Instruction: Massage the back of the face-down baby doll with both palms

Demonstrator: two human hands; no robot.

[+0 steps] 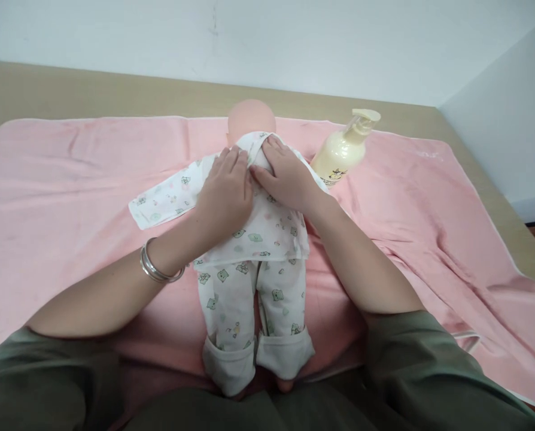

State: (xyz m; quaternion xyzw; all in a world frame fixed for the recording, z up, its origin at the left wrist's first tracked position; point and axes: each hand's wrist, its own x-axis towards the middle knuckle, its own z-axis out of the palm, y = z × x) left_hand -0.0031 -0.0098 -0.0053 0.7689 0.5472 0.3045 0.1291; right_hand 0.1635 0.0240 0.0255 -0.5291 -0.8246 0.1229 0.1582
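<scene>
A baby doll lies along the middle of a pink blanket, its bald head away from me and its feet near my lap. It wears a white printed top and matching trousers with turned-up cuffs. My left hand rests on the left chest of the top, fingers stretched out toward the neckline. On the other side of the chest, my right hand lies flat near the collar, thumb spread toward my left hand. One sleeve reaches out to the left; the other is mostly behind my right hand and wrist.
A cream pump bottle leans at an angle just right of the doll's shoulder. The pink blanket is wrinkled, mostly on the right, and covers much of the wooden tabletop. A white wall stands behind the table.
</scene>
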